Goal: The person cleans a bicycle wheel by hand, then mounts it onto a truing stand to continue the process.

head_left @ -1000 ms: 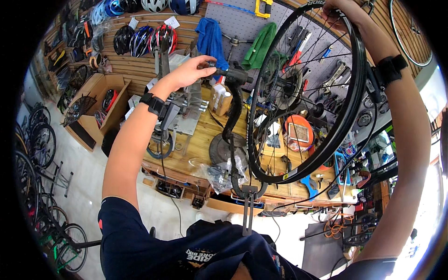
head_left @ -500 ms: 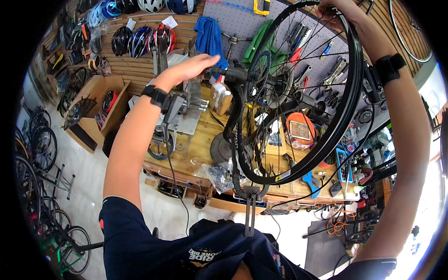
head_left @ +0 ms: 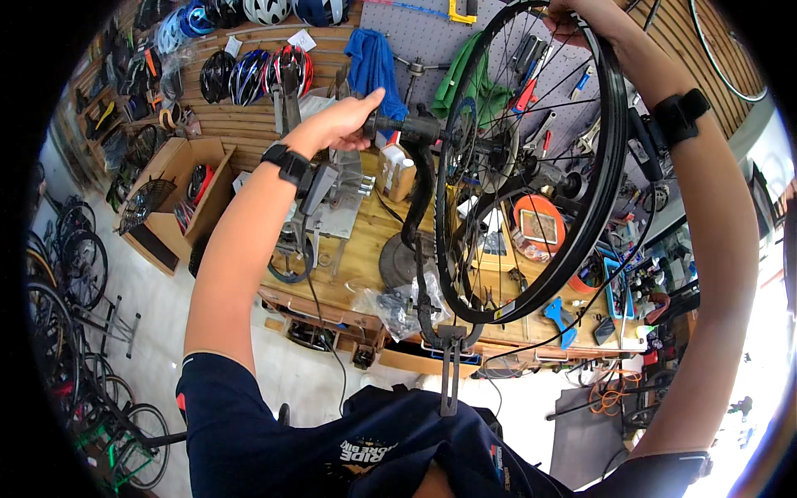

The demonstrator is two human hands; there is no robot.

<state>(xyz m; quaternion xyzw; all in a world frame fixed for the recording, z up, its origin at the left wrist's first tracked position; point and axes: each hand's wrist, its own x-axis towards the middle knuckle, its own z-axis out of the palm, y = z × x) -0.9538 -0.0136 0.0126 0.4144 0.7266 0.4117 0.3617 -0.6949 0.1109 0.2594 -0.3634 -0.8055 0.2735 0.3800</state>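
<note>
Wooden workbench (head_left: pixel 353 270) below black wheel stand (head_left: pixel 422 130). Bike wheel (head_left: pixel 613 141) upright at stand, seating unclear. Right hand (head_left: pixel 577 23) clasps wheel's rim above stand; left hand (head_left: pixel 344 120) touches stand's handle (head_left: pixel 373 124), closure unclear. Wheel likely light, stiff; hold by rim.

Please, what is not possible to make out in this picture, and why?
Head view: tops of the held wheel and right hand, cut off by the upper edge.
Head view: left end of the black handle, covered by the left hand.
Head view: small parts on the bench, too small to identify.
</note>
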